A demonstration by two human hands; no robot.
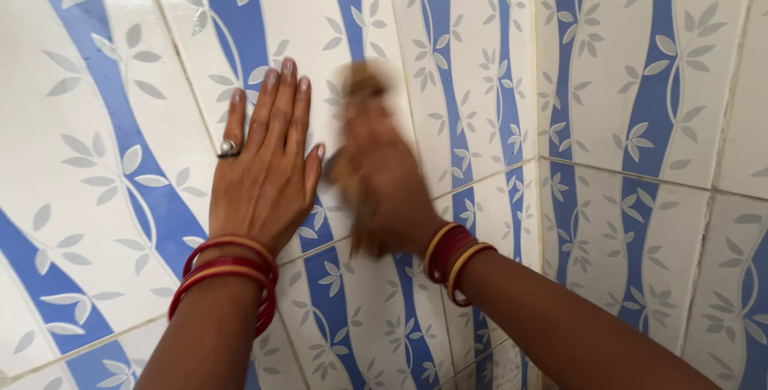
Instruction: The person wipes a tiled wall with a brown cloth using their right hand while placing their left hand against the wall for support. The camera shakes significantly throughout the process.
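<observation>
Against tiled wall (624, 78), flat left hand (268, 170)

Two hands (268, 162), perhaps one ring (228, 148).

left hand (268, 174) flat on tiled wall (632, 78), right hand (376, 174) blurred beside it

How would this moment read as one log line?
left hand: flat on tiled wall | right hand: blurred, against wall | held item: unclear
</observation>
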